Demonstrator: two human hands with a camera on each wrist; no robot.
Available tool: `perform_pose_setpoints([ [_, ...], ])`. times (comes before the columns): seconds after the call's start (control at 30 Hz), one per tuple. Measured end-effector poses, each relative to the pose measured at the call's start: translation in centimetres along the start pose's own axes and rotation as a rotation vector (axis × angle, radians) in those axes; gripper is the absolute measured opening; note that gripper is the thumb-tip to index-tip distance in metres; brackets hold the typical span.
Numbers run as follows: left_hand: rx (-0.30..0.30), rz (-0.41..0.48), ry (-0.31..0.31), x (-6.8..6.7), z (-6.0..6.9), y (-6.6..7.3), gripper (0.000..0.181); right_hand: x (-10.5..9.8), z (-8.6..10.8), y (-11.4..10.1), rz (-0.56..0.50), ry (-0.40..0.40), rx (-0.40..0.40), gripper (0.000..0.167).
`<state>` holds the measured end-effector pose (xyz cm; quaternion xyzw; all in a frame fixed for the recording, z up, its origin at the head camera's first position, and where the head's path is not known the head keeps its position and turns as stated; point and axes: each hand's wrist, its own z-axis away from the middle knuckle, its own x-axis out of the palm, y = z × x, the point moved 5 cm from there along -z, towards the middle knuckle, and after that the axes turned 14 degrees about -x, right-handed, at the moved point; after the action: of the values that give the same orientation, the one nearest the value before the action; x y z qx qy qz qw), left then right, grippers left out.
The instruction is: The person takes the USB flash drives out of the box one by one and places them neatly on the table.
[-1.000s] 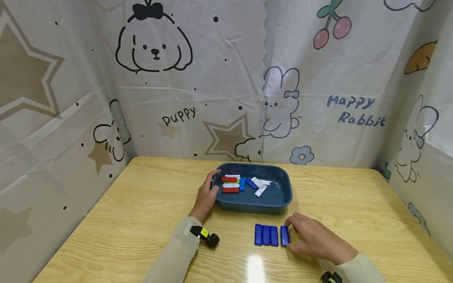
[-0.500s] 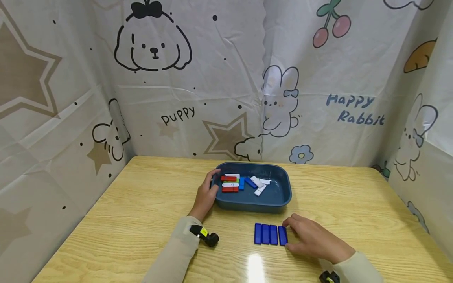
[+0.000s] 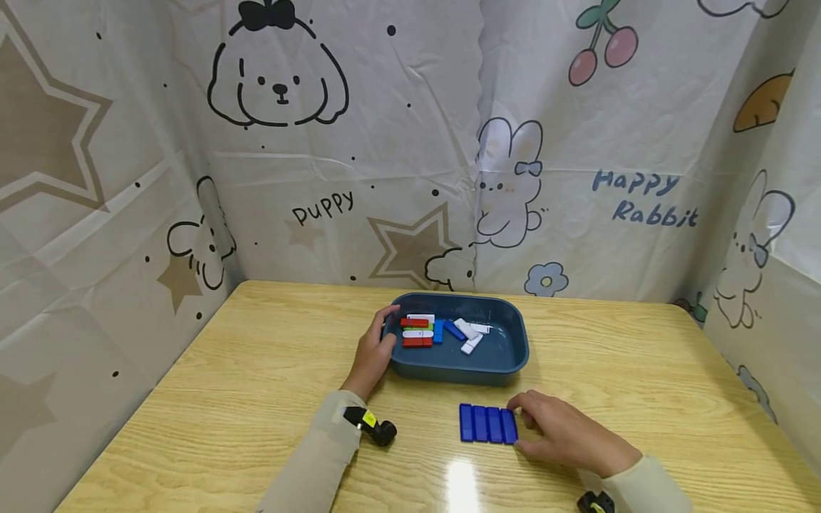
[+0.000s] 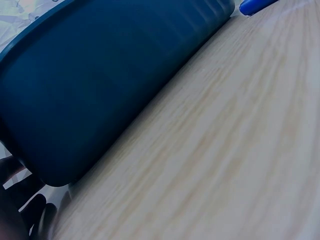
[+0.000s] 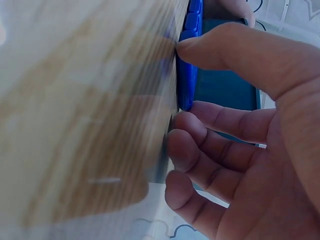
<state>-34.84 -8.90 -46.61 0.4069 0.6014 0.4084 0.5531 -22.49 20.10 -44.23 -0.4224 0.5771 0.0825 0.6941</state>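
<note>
While the left hand (image 3: 372, 356) holds the left end of the dark blue tray (image 3: 458, 374), the right hand (image 3: 571, 433) pinches the rightmost blue block (image 3: 509, 426) lengthwise — thumb (image 5: 205, 50) at its near end, index fingertip (image 5: 200, 109) at its far end, remaining fingers loosely bent. That block lies on the wooden table (image 3: 256, 399), just beside three matching blocks (image 3: 480, 424), nearer the person than the tray.

a screened-off nook: cartoon-printed cloth (image 3: 391, 146) borders a wooden table (image 3: 256, 356).
</note>
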Motion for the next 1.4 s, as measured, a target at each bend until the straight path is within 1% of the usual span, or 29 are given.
perform_pose_setpoints([
  [0.2,-0.014,0.036,-0.019,0.12,-0.07,0.03,0.055,0.05,-0.05,0.16,-0.039,0.003,-0.004,0.043],
  [0.43,-0.032,0.047,-0.018,0.23,-0.13,-0.02,0.055,0.12,-0.13,0.3,-0.059,0.007,0.008,0.043],
  [0.6,-0.025,0.046,-0.022,0.24,-0.16,-0.02,0.055,0.1,-0.13,0.33,-0.06,0.008,0.007,0.043],
  [0.9,0.01,0.0,-0.008,-0.02,0.05,-0.02,0.054,0.07,-0.1,0.3,-0.068,0.003,0.006,0.045],
  [1.07,-0.001,0.016,-0.02,0.15,0.06,-0.09,0.055,0.13,0.08,0.17,-0.048,-0.003,-0.013,0.05],
  [1.17,-0.008,0.017,-0.014,0.13,0.09,-0.07,0.054,0.11,0.15,0.09,-0.036,-0.004,-0.022,0.052],
  [1.27,-0.004,0.017,-0.008,0.05,0.1,-0.04,0.054,0.1,0.14,0.11,-0.036,-0.003,-0.014,0.054],
  [1.4,0.0,0.026,-0.026,0.08,0.09,-0.01,0.055,0.13,0.13,0.18,-0.043,-0.003,0.0,0.056],
])
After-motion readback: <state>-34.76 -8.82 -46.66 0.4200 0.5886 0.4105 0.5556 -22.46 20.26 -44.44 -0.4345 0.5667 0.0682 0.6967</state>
